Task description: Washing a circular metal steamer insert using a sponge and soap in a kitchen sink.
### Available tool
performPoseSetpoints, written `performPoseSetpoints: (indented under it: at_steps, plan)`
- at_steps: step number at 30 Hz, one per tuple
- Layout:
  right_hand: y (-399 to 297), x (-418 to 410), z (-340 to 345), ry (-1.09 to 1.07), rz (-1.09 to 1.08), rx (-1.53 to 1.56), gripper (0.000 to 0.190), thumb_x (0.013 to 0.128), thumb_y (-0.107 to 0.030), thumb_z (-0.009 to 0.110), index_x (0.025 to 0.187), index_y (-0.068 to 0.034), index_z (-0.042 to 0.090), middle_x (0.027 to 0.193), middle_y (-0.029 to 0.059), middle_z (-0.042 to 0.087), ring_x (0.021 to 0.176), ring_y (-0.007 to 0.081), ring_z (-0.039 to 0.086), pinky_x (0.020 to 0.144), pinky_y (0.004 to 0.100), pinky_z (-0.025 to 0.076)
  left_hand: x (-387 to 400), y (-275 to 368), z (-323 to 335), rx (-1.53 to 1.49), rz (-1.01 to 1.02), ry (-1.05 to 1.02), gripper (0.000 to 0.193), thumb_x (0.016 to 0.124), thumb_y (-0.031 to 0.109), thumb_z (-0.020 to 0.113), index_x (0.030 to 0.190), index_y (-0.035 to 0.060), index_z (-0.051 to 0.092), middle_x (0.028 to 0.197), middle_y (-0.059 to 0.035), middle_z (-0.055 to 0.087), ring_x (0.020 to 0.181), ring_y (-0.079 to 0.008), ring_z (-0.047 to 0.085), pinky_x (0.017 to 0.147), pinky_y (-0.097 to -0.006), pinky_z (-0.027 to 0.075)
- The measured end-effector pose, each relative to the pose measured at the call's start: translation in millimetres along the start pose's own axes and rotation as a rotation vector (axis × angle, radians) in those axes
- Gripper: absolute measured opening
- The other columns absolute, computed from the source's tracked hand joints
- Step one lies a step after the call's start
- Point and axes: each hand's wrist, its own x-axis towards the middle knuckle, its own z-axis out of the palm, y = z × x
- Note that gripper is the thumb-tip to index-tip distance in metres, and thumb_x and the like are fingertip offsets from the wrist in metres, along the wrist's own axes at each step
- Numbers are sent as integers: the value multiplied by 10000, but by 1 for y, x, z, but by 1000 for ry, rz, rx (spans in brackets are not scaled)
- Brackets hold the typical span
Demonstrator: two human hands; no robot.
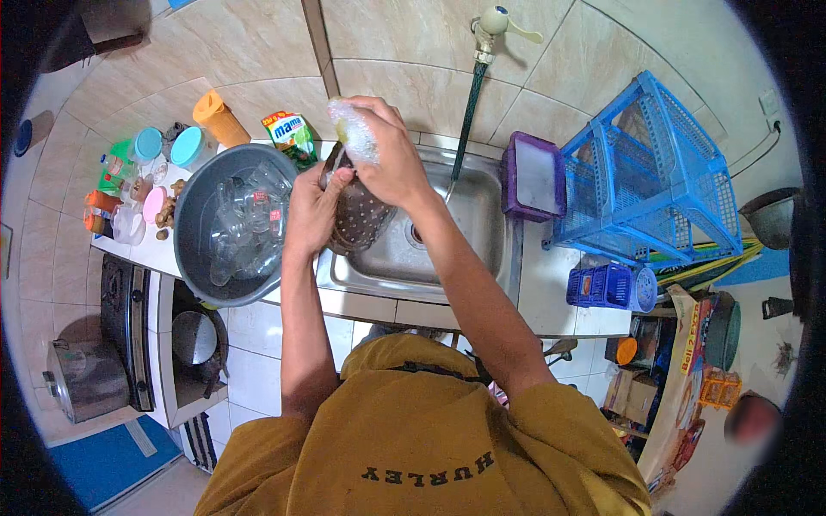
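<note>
My left hand grips the side of a dark brown vessel patterned with pale dots, thumb on top, above the left part of a stainless steel sink. A foam-covered sponge is held in my right hand, against the vessel's upper end. My fingers partly hide that end, so its exact kind is unclear. Thin water appears to run from the green hose on the wall tap into the sink.
Left of the sink, a grey basin holds several clear glasses. A detergent pouch stands behind it, near an orange pitcher. On the right are a purple tub of whitish suds, a blue plastic rack and a small blue basket.
</note>
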Motion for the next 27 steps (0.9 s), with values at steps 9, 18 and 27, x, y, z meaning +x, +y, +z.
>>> performPoseSetpoints:
  at_steps: [9, 18, 27]
  plan:
    - [29, -10, -48, -229, 137, 66, 518, 739, 22, 641, 1249, 1, 557, 1254, 166, 546, 1186, 321, 541, 1027, 369, 412, 5, 4, -8, 9, 9, -156, 217, 905, 166, 679, 929, -50, 673, 697, 14, 605, 645, -58, 479, 581, -259, 420]
    - [9, -30, -92, -376, 306, 99, 465, 747, -6, 720, 1200, -31, 619, 1068, 106, 668, 964, 179, 613, 895, 295, 467, 20, 33, -11, 172, 75, -328, 202, 766, 158, 810, 800, -20, 720, 615, 16, 591, 594, -42, 473, 527, -252, 396]
    - [-5, -82, -73, 18, 439, 101, 470, 684, 50, 688, 1137, -61, 630, 1061, 118, 679, 992, 244, 646, 900, 343, 475, 28, 27, 11, 431, 314, -49, 300, 625, 167, 889, 806, 2, 715, 724, -57, 632, 727, -153, 567, 676, -302, 449]
